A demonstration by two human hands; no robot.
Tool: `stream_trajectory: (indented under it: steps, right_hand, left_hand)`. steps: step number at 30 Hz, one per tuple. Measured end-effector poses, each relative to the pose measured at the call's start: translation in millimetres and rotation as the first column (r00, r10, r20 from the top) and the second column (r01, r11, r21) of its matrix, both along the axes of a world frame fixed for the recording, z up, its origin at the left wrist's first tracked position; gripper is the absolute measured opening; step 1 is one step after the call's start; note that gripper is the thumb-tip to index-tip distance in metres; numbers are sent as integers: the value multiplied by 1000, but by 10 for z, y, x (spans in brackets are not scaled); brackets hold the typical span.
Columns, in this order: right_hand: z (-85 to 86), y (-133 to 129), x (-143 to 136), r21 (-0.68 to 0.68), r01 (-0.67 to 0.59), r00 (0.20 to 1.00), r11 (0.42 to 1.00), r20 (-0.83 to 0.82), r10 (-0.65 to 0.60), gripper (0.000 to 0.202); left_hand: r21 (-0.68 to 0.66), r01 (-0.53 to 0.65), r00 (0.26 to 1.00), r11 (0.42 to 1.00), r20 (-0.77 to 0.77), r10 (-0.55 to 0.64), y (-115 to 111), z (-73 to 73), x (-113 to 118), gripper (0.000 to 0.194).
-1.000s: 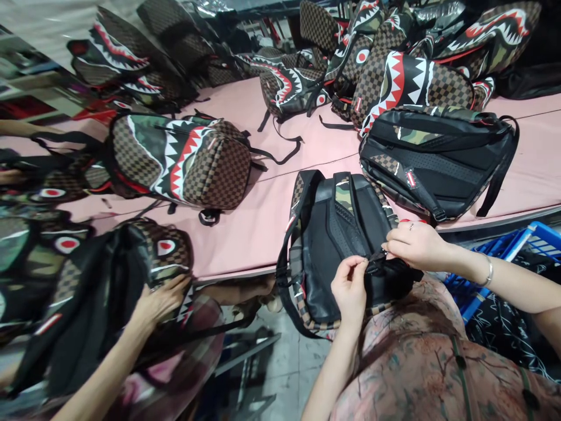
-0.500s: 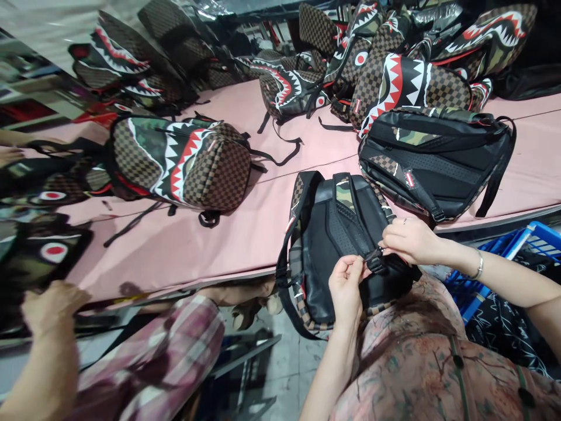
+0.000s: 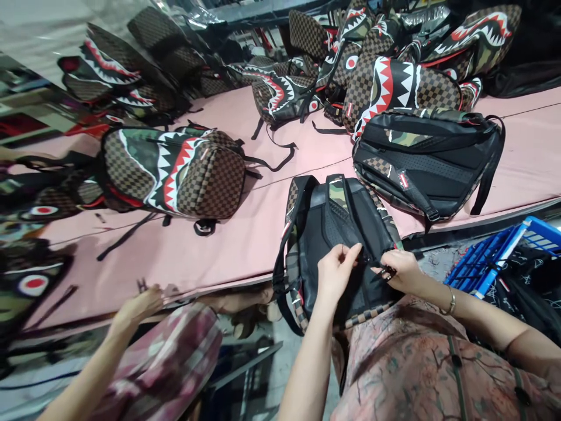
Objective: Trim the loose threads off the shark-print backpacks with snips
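A black backpack [image 3: 315, 251] with checked edging leans against the table's front edge, its padded back and shoulder straps facing me. My left hand [image 3: 338, 270] is closed in a pinch on the black shoulder strap [image 3: 350, 216], near its lower end. My right hand [image 3: 400, 270], just to the right, is closed too, with the strap's dark end at its fingertips. A small dark piece pokes out under the right fingers; its exact shape cannot be made out. The strap's buckle is mostly hidden between my hands.
Another backpack [image 3: 438, 158] lies back-up at right. A shark-mouth backpack [image 3: 175, 169] lies at left on the pink table [image 3: 263, 234], with more bags behind. A co-worker's hand [image 3: 142, 304] is at left, by the table edge. A blue crate [image 3: 482, 275] stands at right.
My hands have shifted slightly apart and lower, and the right wrist has turned. The co-worker's hand has moved right, away from the bag at far left. The view has shifted slightly.
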State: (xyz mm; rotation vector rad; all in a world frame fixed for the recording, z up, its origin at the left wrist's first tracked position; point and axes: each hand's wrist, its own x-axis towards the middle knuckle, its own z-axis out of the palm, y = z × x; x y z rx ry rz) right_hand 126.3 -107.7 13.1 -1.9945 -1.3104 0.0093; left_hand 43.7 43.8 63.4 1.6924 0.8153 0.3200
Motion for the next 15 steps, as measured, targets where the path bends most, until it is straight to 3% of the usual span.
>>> stream_trajectory:
  steps: [1,3,5,7,9,11,13,15]
  right_hand:
    - [21,15,-11,-37,4,994,999,105,0,26]
    - [55,45,-47,-97,21,969,995,245,3,26]
    - [71,69,-97,-119,55,957,991,289,-18,26]
    - [78,69,-131,-116,76,971,990,234,-47,22]
    - [94,34,-118,-72,57,996,996,73,-51,8]
    - [120,-27,-43,-1,16,993,1000,-120,-16,16]
    - [148,-87,83,46,11,971,999,-237,0,25]
    - [166,-117,228,50,42,968,998,-250,-28,18]
  left_hand:
    - [68,47,997,997,-62,-43,40,-16,20,36]
    - [67,121,984,990,-137,-111,79,-68,68,35]
    - [-55,77,992,995,-96,-82,57,-133,116,34]
    - [-243,-38,999,969,27,46,-3,-197,149,33]
    - [-444,-172,958,879,133,254,-69,-246,155,30]
    - [-610,-225,900,760,170,402,-119,-279,137,29]
    - [-709,-193,880,678,180,439,-150,-300,111,29]
    - [-756,-151,884,637,185,429,-173,-311,89,29]
